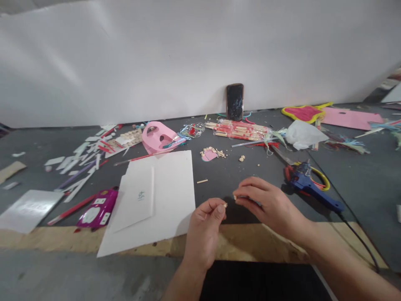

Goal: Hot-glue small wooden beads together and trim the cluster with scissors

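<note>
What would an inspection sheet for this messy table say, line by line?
Surface: dark tabletop with a wooden front edge.
Job's things: pale bits along a pink piece.
Clutter: white strips at left, white sheets, a purple case, a phone standing at the back, a blue glue gun at right.
Hands: left hand pinches one small piece; right hand pinches another small piece.
Cables: black cable runs from the glue gun to the wooden front edge.
Surroundings: white panel behind.

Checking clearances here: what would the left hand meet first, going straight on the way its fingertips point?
Likely the right hand, just across a narrow gap from the left hand, though their relative depth is unclear.
</note>
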A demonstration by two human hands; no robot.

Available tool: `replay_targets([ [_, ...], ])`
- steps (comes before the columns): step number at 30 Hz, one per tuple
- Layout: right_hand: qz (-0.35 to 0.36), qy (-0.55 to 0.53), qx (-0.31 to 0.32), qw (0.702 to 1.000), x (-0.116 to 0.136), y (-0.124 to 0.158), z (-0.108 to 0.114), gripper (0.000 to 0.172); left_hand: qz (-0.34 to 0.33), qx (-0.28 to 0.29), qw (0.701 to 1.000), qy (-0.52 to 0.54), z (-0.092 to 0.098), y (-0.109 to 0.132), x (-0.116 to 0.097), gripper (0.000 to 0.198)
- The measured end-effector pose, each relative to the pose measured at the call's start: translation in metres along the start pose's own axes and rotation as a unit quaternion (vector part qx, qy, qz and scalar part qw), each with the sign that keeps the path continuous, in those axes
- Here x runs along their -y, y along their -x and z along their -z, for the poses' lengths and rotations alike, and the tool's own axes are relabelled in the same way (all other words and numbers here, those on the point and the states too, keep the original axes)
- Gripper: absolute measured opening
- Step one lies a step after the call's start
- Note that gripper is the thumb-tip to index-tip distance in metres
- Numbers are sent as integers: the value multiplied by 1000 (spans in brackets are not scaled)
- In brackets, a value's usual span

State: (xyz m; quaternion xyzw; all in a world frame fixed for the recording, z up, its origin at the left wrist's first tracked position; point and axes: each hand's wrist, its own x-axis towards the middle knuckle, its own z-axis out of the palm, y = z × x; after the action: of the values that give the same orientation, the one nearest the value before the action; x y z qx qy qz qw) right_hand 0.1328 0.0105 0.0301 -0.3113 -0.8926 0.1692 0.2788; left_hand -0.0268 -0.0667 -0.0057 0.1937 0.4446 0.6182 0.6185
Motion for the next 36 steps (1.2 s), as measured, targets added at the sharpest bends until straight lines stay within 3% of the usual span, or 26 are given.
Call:
replay_targets([
  [4,6,-1,-53,999,18,20,9,12,-20,44,998,-35,-13,2,1,12],
  [10,14,47,-86,995,19,37,15,14,-51,82,990,-98,-28,7,5,11],
  [19,-6,49,-92,995,15,51,20,21,-46,82,985,-145,-38,10,11,8],
  [27,-19,14,-112,993,14,55,22,26,-13,85,989,-117,-43,12,13,9],
  [36,-18,-52,-121,991,12,61,17,17,64,98,991,-62,-47,13,11,15],
])
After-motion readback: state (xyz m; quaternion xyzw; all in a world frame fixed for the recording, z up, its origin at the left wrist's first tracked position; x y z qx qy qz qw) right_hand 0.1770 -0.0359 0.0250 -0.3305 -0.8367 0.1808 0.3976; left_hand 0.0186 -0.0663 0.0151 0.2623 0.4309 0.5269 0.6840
